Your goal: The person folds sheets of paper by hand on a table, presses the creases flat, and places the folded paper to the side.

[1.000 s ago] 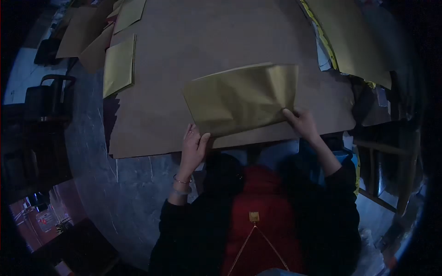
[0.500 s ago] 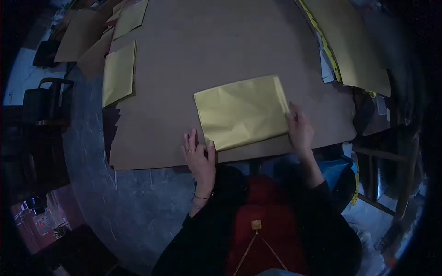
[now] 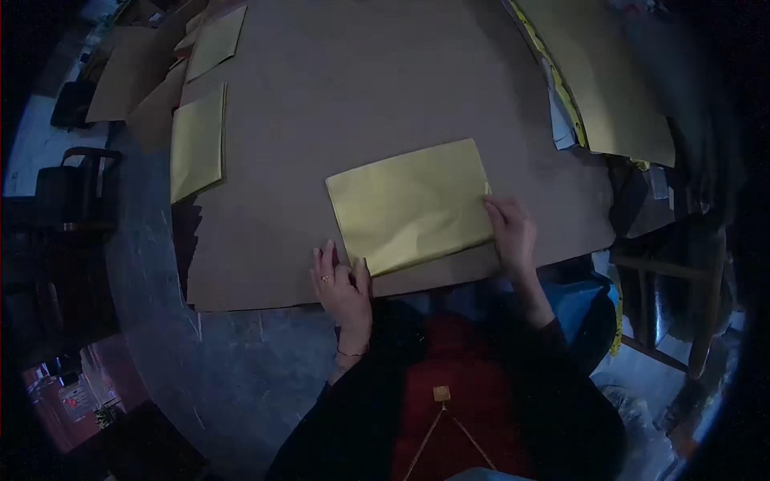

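A gold paper sheet (image 3: 409,200), apparently folded, lies slightly tilted on the brown cardboard table cover (image 3: 361,88). At its lower left corner is my left hand (image 3: 343,293), fingers spread, with the thumb touching the paper's corner. A ring and a bracelet show on that hand and wrist. My right hand (image 3: 513,232) pinches the paper's right edge between thumb and fingers, where a small raised bit of edge shows. Slight creases run across the lower part of the sheet.
Two folded gold papers (image 3: 199,144) lie at the table's left edge. Larger gold sheets (image 3: 605,88) lie at the right, beside a yellow measuring tape (image 3: 561,76). Brown cardboard pieces (image 3: 132,72) stand out at the far left. A wooden chair frame (image 3: 666,272) is at the right.
The narrow strip along the paper's right side no longer shows. My right hand has shifted slightly along that edge and pinches it. The whole view has moved a little.
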Tool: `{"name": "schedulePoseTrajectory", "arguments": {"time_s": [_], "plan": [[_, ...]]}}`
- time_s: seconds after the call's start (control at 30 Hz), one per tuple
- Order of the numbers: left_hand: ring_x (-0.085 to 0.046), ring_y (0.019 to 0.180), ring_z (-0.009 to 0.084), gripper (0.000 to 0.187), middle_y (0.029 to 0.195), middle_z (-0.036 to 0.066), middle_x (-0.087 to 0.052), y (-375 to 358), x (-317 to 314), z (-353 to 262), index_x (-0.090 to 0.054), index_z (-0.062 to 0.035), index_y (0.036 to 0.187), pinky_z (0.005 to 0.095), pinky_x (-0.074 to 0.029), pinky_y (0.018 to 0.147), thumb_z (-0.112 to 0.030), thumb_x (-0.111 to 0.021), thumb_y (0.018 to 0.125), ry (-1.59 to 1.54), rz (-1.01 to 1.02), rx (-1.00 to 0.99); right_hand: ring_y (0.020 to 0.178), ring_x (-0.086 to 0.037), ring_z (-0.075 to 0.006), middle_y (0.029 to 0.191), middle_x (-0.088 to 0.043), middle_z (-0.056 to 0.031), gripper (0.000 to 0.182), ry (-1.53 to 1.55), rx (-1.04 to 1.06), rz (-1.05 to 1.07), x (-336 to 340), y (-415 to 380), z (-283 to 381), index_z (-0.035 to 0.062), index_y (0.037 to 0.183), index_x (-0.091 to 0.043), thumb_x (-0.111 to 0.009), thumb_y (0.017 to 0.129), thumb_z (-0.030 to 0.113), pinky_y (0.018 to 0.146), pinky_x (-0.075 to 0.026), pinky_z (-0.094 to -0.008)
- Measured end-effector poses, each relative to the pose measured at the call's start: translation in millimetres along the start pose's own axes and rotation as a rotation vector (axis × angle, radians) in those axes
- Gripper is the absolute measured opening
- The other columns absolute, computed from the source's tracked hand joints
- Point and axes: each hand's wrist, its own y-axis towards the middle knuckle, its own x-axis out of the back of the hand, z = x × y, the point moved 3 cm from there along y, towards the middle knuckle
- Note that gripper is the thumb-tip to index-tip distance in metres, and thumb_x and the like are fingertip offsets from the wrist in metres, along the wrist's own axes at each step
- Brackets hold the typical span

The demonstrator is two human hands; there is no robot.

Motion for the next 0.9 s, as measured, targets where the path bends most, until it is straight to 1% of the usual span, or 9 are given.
{"name": "schedulePoseTrajectory", "arguments": {"time_s": [0.27, 0.33, 0.37, 0.53, 0.63, 0.7, 0.73, 0.8, 0.9], "plan": [[-0.042, 0.124, 0.0374, 0.026, 0.13, 0.014, -0.05, 2.3, 1.8, -0.3, -0.049, -0.0024, 0.07, 0.0538, -0.033, 0.099, -0.019, -0.064, 0.083, -0.005, 0.003, -0.006, 0.078, -0.06, -0.029, 0.084, -0.059, -0.0088, 0.018, -0.144, -0.093, 0.045, -2.9, 0.6, -1.9, 0.0174, 0.1, -0.068, -0.059, 0.087, 0.025, 0.065, -0.048, -0.0386], [-0.041, 0.125, 0.0371, 0.026, 0.129, 0.014, -0.05, 0.8, 0.5, 0.2, -0.049, -0.003, 0.069, 0.0537, -0.032, 0.099, -0.018, -0.064, 0.083, -0.022, 0.014, 0.027, 0.08, -0.06, -0.0297, 0.085, -0.059, -0.0088, 0.018, -0.081, -0.003, 0.005, -2.5, 1.3, -0.8, 0.0168, 0.099, -0.068, -0.059, 0.087, 0.026, 0.067, -0.048, -0.0396], [-0.041, 0.125, 0.0371, 0.026, 0.129, 0.014, -0.05, 0.4, 0.0, 0.7, -0.049, -0.003, 0.069, 0.0537, -0.032, 0.099, -0.018, -0.064, 0.083, -0.021, 0.016, 0.029, 0.08, -0.06, -0.0295, 0.088, -0.059, -0.0085, 0.018, -0.145, -0.111, 0.045, -3.1, -1.5, 0.8, 0.0149, 0.099, -0.067, -0.058, 0.087, 0.025, 0.067, -0.048, -0.0392], [-0.041, 0.125, 0.0369, 0.023, 0.13, 0.014, -0.049, 0.3, -1.5, 4.4, -0.049, -0.0049, 0.073, 0.053, -0.031, 0.101, -0.019, -0.064, 0.083, -0.081, -0.003, 0.035, 0.082, -0.06, -0.0309, 0.091, -0.059, -0.0098, 0.02, -0.15, -0.055, 0.06, -0.9, 0.4, 5.3, 0.0134, 0.102, -0.065, -0.057, 0.089, 0.025, 0.067, -0.048, -0.0398], [-0.04, 0.126, 0.0359, 0.018, 0.13, 0.013, -0.049, -0.6, -2.1, 4.7, -0.057, -0.0045, 0.094, 0.0516, -0.029, 0.103, -0.019, -0.063, 0.084, -0.072, 0.009, 0.045, 0.083, -0.06, -0.0326, 0.094, -0.059, -0.012, 0.022, -0.123, -0.022, 0.071, -3.2, 2.1, 0.8, 0.0146, 0.106, -0.064, -0.054, 0.09, 0.026, 0.069, -0.048, -0.0419], [-0.039, 0.128, 0.0319, 0.031, 0.131, 0.01, -0.049, 5.8, 1.5, -3.8, -0.057, -0.0069, 0.117, 0.0507, -0.028, 0.104, -0.014, -0.058, 0.087, -0.13, 0.068, 0.044, 0.084, -0.059, -0.0329, 0.095, -0.059, -0.0125, 0.023, -0.174, -0.012, 0.103, -0.8, 3.1, 6.1, 0.0157, 0.11, -0.062, -0.053, 0.091, 0.025, 0.07, -0.048, -0.0422], [-0.039, 0.128, 0.0319, 0.031, 0.131, 0.01, -0.049, 7.6, 2.5, -1.6, -0.057, -0.0069, 0.117, 0.0507, -0.028, 0.104, -0.014, -0.058, 0.087, -0.124, 0.057, 0.06, 0.084, -0.059, -0.0332, 0.096, -0.058, -0.013, 0.025, -0.23, -0.011, 0.126, -0.4, 2.6, 8.1, 0.0167, 0.114, -0.061, -0.053, 0.091, 0.025, 0.07, -0.048, -0.0424], [-0.039, 0.129, 0.0277, 0.033, 0.131, 0.008, -0.05, 10.1, 1.2, -10.3, -0.056, -0.0087, 0.12, 0.0503, -0.029, 0.104, -0.008, -0.054, 0.087, -0.081, 0.125, -0.287, 0.083, -0.059, -0.0335, 0.099, -0.057, -0.0127, 0.029, -0.217, 0.079, 0.145, -2.7, 3.4, 6.4, 0.0188, 0.12, -0.057, -0.051, 0.092, 0.025, 0.07, -0.049, -0.0424], [-0.045, 0.124, 0.0266, 0.035, 0.129, 0.008, -0.051, 16.7, -2.5, -16.7, -0.057, -0.0067, 0.118, 0.0462, -0.033, 0.104, -0.005, -0.052, 0.083, -0.249, 0.297, -0.347, 0.083, -0.059, -0.033, 0.099, -0.055, -0.0124, 0.031, -0.346, -0.021, 0.239, -1.4, 5.5, 11.7, 0.0198, 0.123, -0.055, -0.048, 0.094, 0.025, 0.066, -0.049, -0.0423]]}}
